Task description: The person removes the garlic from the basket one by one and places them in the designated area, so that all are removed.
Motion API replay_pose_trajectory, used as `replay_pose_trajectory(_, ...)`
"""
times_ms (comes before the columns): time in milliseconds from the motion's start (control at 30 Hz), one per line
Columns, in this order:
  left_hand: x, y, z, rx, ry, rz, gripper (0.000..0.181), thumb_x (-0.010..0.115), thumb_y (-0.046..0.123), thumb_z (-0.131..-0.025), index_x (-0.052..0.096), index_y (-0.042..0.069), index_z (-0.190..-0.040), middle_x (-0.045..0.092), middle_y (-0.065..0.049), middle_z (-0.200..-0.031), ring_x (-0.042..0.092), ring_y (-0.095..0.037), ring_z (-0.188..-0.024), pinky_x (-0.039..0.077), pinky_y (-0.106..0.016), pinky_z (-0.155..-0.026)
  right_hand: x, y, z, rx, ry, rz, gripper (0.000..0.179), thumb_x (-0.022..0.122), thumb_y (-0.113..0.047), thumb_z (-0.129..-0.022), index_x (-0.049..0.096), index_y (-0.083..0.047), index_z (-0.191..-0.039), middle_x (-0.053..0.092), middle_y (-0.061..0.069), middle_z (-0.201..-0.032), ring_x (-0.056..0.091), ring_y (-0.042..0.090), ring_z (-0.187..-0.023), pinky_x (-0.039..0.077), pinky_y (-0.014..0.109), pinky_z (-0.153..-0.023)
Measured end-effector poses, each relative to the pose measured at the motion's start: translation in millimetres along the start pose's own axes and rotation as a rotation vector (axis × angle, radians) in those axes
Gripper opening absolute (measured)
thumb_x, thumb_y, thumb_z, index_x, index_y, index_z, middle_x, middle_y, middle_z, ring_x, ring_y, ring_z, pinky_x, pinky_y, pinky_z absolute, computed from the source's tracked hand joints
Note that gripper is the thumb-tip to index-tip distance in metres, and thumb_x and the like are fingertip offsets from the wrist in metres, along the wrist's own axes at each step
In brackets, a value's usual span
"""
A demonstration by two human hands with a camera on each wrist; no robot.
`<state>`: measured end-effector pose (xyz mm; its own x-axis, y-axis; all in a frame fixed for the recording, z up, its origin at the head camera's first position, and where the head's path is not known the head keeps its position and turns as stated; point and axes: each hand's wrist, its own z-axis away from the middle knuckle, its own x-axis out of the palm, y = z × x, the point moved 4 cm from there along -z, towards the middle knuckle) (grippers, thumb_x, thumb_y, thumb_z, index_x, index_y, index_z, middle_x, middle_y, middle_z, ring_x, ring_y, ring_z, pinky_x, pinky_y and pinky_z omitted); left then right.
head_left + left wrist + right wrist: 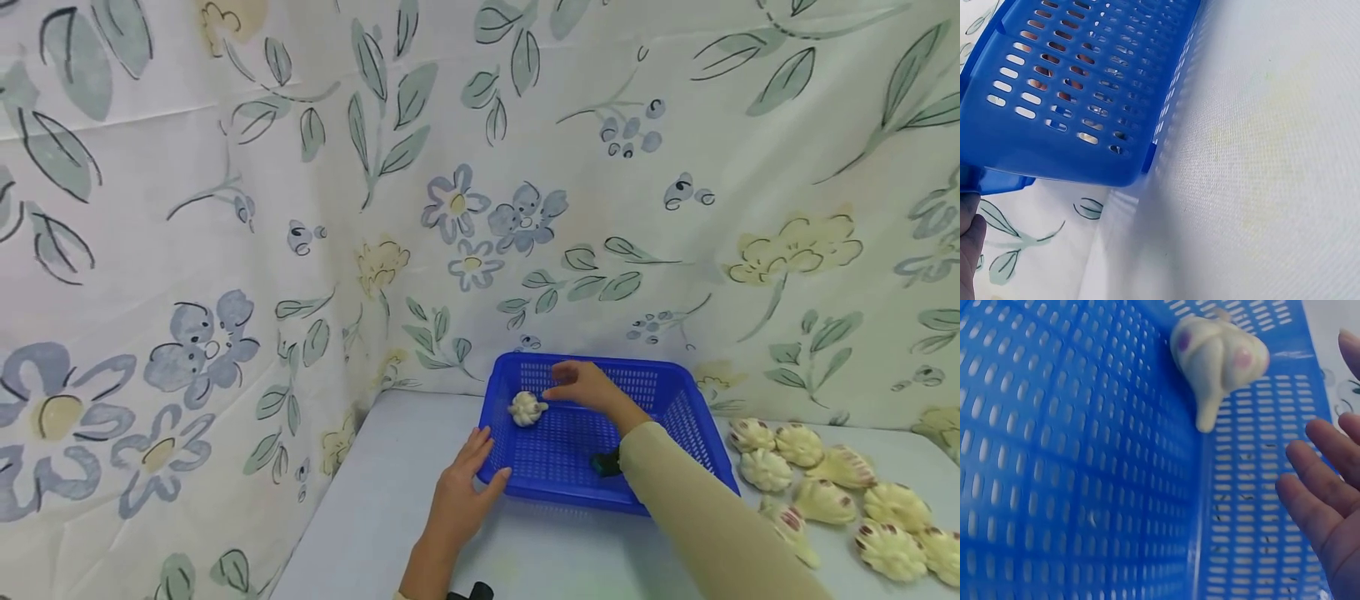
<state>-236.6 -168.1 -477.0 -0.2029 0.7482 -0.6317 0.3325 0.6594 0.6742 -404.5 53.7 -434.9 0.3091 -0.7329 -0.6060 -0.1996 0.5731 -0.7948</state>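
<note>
A cream garlic bulb with purplish patches (1217, 359) lies in the left part of a blue plastic basket (555, 493). My right hand (588, 387) is over the inside of the basket, just right of the bulb and apart from it. Its fingers (1319, 481) are spread and loosely bent, holding nothing. At the basket's front left corner is my left hand (461, 492), its straight fingers at the left rim and the thumb apart near the front wall. In the left wrist view only a bit of that hand shows, beside the rim.
Several more garlic bulbs (825, 500) lie in a loose group on the white table (375, 500), right of the basket. A floral cloth (450, 317) hangs behind and to the left. A dark wrist device (606, 461) shows under the right sleeve.
</note>
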Motion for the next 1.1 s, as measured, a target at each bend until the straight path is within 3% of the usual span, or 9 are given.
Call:
replay_pose_trajectory(433,-0.9,1.2,-0.6,-0.02,-0.017,-0.01,0.068,0.056,0.057,-0.094,0.055,0.006,-0.14,0.04,0.005,-0.155,0.031,-0.016,-0.147,0.035,-0.044,-0.114,27,8,-15.7,0.087,-0.06,0.055,0.07,0.078,-0.031,-0.083,0.052,0.004,-0.137,0.057,0.023,-0.136,0.053,0.041,-0.127,0.045,0.054,-0.105)
replay_pose_trajectory(733,-0.4,2.8,-0.5,-0.007,-0.006,-0.007,0.065,0.058,0.053,-0.094,0.056,0.005,-0.139,0.042,0.003,-0.154,0.032,-0.016,-0.146,0.036,-0.046,-0.113,42,13,-23.1,0.078,-0.089,0.161,0.063,0.077,-0.031,-0.084,0.057,0.003,-0.134,0.062,0.021,-0.13,0.059,0.037,-0.12,0.049,0.052,-0.101)
replay_pose_trajectory(1100,-1.0,2.8,0.3,0.02,0.01,-0.041,0.064,0.057,0.052,-0.095,0.057,0.005,-0.138,0.044,0.001,-0.154,0.035,-0.02,-0.145,0.039,-0.049,-0.11,52,3,-21.3,0.05,-0.106,0.203,0.057,0.082,-0.025,-0.08,0.063,0.003,-0.126,0.069,0.015,-0.116,0.066,0.028,-0.102,0.052,0.048,-0.096)
